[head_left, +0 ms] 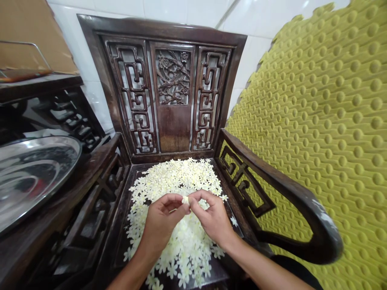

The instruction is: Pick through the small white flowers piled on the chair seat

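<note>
Between the fingertips of both hands sits a small pale yellow-white flower [185,199], partly covered by the fingers. My left hand [165,215] pinches it from the left, thumb and forefinger closed. From the right, my right hand [210,211] grips it the same way with thumb and forefinger. Both hands hover over a wide heap of loose white flowers [181,173] with yellowish centres. The heap spreads across the dark wooden seat [219,268] of a carved chair. A few single flowers lie apart near the seat's right side.
The chair's carved back [175,129] rises behind the heap, with a curved armrest [290,193] at right. A round metal tray [68,161] is at left, beside the left armrest [90,177]. A yellow studded mat [326,104] stands upright at right. Cardboard [33,24] shows top left.
</note>
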Demonstrator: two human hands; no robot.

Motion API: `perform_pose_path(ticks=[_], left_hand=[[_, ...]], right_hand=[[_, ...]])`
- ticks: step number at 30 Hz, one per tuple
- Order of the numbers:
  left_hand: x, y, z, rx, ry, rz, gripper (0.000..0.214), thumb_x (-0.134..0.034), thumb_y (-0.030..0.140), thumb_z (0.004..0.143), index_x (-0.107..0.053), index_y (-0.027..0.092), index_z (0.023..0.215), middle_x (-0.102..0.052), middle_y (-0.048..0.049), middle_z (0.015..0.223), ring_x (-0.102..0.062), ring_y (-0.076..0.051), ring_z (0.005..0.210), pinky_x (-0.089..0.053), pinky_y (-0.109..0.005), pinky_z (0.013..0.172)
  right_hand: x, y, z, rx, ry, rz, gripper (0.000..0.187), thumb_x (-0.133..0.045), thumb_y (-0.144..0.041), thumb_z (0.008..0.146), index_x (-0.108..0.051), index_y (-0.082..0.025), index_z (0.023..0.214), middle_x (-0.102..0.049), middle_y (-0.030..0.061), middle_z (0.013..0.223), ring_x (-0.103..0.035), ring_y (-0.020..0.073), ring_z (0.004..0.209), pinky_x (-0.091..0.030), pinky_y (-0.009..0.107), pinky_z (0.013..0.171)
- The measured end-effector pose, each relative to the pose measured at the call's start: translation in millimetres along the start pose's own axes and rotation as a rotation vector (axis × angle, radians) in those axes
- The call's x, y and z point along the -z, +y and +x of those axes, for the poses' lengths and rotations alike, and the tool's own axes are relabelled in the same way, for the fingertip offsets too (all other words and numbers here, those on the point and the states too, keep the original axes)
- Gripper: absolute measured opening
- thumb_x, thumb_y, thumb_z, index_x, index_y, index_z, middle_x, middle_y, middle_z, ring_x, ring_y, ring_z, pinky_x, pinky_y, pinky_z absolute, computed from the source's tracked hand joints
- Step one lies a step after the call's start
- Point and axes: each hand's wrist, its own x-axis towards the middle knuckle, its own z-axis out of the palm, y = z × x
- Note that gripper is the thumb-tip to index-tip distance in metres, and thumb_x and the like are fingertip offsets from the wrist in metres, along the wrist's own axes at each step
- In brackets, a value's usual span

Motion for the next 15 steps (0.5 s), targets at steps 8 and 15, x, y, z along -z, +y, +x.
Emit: perform_pose_path(ticks=[8,15], left_hand=[[-2.1,2.8,1.2,-0.012,0.037,0.01,0.016,-0.08,0.02,0.07,-0.066,0.015,0.075,-0.072,0.0007,0.065,-0.069,-0.014,0.064,-0.056,-0.025,0.067],[-1.8,2.3,1.8,-0.015,0.084,0.033,0.018,-0.078,0.017,0.065,-0.064,0.016,0.076,-0.071,0.0012,0.061,-0.069,-0.015,0.059,-0.056,-0.026,0.064]], right_hand=[[-0.6,-1.8,-0.2,0.006,-0.019,0.033,0.022,-0.057,-0.024,0.093,-0.069,-0.019,0.075,-0.07,0.0014,0.071,-0.065,0.0179,0.075,-0.048,0.028,0.072],[-0.3,1.4,1.2,0.017,0.02,-0.024,0.016,-0.06,-0.023,0.09,-0.07,-0.02,0.078,-0.072,0.0024,0.075,-0.065,0.0195,0.079,-0.049,0.03,0.073]])
